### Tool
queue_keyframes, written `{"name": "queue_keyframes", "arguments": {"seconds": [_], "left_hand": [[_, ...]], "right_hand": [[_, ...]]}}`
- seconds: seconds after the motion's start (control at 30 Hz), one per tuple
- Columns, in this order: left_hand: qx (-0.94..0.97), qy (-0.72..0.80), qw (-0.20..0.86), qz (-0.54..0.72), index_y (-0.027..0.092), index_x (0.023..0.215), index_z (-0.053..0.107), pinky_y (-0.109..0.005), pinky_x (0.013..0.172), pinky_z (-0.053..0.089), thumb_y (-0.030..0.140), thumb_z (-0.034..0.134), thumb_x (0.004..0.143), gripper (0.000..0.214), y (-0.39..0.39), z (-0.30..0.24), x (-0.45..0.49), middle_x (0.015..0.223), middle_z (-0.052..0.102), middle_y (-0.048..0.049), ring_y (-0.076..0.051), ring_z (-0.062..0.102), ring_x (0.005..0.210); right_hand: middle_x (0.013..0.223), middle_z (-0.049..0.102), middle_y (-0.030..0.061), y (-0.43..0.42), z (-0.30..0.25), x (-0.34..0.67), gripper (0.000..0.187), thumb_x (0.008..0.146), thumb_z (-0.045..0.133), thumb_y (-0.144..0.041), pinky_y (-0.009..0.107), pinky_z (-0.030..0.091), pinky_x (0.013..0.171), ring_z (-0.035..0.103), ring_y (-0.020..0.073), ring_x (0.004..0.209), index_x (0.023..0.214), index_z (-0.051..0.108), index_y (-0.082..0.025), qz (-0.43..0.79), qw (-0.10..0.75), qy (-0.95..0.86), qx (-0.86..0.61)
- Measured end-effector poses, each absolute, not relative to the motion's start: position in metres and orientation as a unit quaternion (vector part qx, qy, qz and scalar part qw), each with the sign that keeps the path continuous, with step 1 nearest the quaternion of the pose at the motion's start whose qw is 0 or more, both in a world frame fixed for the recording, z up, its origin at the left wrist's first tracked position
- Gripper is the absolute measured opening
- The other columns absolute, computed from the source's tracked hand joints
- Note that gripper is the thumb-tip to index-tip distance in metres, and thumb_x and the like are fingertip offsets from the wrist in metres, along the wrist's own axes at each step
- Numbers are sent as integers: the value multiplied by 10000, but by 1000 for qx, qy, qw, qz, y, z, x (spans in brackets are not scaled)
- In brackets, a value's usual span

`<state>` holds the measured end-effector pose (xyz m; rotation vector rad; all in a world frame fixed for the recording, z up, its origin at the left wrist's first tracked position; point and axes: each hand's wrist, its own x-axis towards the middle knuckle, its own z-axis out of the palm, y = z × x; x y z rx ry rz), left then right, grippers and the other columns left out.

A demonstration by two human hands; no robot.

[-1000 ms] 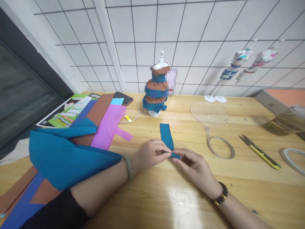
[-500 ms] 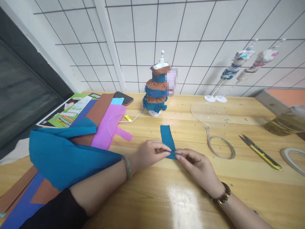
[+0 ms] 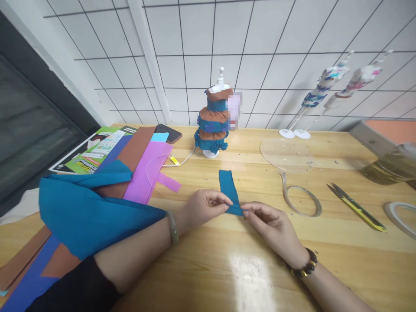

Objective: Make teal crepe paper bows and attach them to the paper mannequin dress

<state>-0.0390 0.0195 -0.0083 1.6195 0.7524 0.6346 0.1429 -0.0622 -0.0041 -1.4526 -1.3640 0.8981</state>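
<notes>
Grip at both sides: we see the left hand (image 3: pixel 205 208) with thumb and forefinger closed on the left edge of the blue strip (image 3: pixel 229 186), and the right hand (image 3: pixel 272 224) pinching its near right corner. We find the strip on the tabletop (image 3: pixel 195 273), its near end spanning the gap between the two pinches. Its long axis runs away from us, leaning slightly leftward toward the dress form (image 3: pixel 212 116), so that the free length lies beyond the fingertips, nearer the left hand than the right. We note what looks like a narrow fold crossing the near end, roughly square to that axis.
</notes>
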Motion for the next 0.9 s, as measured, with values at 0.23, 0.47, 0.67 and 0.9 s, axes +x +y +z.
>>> {"name": "queue_keyframes", "arguments": {"seconds": [0.23, 0.47, 0.67, 0.9], "left_hand": [[741, 310, 529, 274, 120, 836, 680, -228, 665, 468, 149, 528, 740, 182, 18, -3, -40, 798, 685, -63, -138, 611, 736], [746, 296, 524, 285, 127, 853, 679, -236, 704, 476, 140, 516, 737, 200, 18, -3, -40, 832, 682, -65, -138, 614, 760], [746, 276, 551, 253, 110, 978, 643, -231, 693, 460, 129, 499, 728, 290, 20, 0, -43, 810, 646, -56, -129, 584, 733], [774, 297, 517, 213, 143, 1017, 625, -229, 648, 452, 319, 537, 775, 312, 15, 8, -42, 842, 654, -51, -134, 569, 721]], "right_hand": [[804, 713, 55, -63, -5, 145, 175, 759, 608, -325, 275, 545, 634, 652, 164, 690, 842, 687, -192, 385, 454, -540, -595], [857, 709, 67, -63, -2, 145, 173, 765, 599, -316, 295, 545, 685, 655, 178, 746, 849, 695, -199, 377, 452, -555, -588], [848, 704, 54, -65, 4, 145, 174, 774, 587, -300, 274, 537, 683, 650, 165, 729, 873, 697, -208, 375, 442, -577, -576], [845, 702, 55, -64, 2, 140, 90, 777, 603, -247, 291, 524, 713, 648, 181, 788, 802, 683, -216, 300, 450, -635, -552]]}}
